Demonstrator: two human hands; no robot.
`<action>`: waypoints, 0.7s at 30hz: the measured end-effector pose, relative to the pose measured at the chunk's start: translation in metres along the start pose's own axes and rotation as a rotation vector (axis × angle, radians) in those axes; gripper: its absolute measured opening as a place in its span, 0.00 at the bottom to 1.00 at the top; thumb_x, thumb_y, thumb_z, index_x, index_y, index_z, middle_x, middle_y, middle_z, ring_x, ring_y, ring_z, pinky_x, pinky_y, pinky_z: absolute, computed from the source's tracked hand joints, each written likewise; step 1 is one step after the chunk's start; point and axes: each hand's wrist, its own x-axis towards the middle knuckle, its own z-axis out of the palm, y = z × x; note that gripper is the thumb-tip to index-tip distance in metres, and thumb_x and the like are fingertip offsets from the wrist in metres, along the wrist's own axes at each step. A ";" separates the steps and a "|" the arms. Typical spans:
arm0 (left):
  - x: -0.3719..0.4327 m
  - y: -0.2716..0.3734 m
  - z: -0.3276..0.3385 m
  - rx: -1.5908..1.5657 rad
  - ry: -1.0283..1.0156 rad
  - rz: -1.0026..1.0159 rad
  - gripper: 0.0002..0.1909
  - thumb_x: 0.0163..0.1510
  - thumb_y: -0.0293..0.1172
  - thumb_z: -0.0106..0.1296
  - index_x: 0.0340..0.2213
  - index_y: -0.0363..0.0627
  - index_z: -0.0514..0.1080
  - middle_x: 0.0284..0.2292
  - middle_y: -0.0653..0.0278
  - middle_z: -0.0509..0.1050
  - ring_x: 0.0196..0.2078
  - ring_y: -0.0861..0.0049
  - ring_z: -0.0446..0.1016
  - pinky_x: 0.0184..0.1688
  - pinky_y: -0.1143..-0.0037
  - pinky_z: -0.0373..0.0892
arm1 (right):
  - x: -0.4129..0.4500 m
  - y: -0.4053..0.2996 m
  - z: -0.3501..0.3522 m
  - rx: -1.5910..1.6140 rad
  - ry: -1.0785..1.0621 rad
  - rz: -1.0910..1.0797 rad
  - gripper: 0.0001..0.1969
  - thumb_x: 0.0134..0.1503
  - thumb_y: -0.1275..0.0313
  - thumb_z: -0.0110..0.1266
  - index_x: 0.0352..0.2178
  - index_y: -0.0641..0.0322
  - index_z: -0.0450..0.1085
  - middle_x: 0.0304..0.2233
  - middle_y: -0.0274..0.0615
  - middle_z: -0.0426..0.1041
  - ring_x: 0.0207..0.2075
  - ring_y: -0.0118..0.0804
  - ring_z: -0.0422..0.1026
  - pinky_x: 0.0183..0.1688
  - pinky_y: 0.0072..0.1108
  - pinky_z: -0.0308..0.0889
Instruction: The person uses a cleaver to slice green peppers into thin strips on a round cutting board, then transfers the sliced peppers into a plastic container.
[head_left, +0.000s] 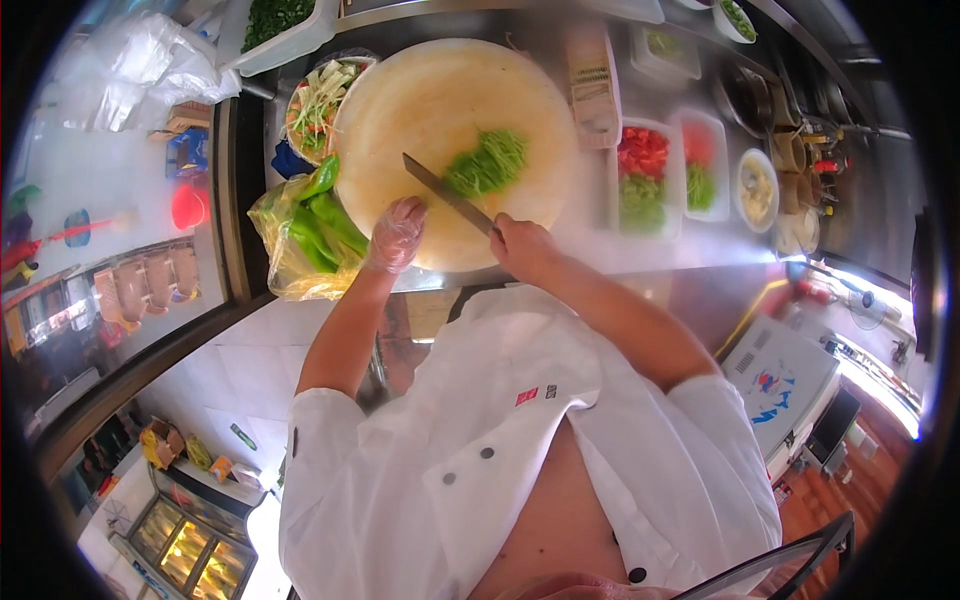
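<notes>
My right hand is bare and grips the handle of a kitchen knife. The blade points up and to the left over a thick round chopping board. Just beyond the blade lies a heap of finely shredded green vegetable, probably pepper. In a clear plastic glove, my left hand is at the board's near left edge, fingers bunched; whether they pinch anything is hidden. Beside that hand, whole green peppers lie in a yellowish clear plastic bag.
Left of the board stands a bowl of vegetable scraps. A white tub of chopped greens is behind it. To the right are containers of cut red and green vegetables and a bowl of pale pieces.
</notes>
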 end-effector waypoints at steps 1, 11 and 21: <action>0.001 0.000 0.003 -0.002 0.001 -0.004 0.16 0.43 0.16 0.58 0.36 0.45 0.74 0.36 0.61 0.74 0.37 0.61 0.76 0.36 0.66 0.74 | -0.002 -0.001 -0.003 0.022 -0.005 0.035 0.12 0.64 0.65 0.45 0.35 0.66 0.65 0.25 0.57 0.76 0.29 0.63 0.75 0.35 0.48 0.70; 0.015 0.001 0.005 0.042 -0.059 0.070 0.15 0.44 0.17 0.58 0.36 0.44 0.74 0.36 0.59 0.74 0.38 0.61 0.76 0.35 0.66 0.75 | -0.012 -0.023 -0.013 -0.047 -0.019 0.000 0.12 0.65 0.65 0.44 0.36 0.66 0.65 0.26 0.57 0.77 0.30 0.61 0.76 0.35 0.47 0.71; 0.014 -0.005 0.008 0.038 -0.097 0.189 0.16 0.42 0.19 0.56 0.36 0.44 0.72 0.37 0.59 0.74 0.38 0.60 0.76 0.36 0.65 0.75 | -0.014 -0.036 -0.018 -0.076 -0.138 0.097 0.12 0.65 0.65 0.43 0.37 0.65 0.63 0.30 0.59 0.77 0.35 0.62 0.77 0.40 0.47 0.71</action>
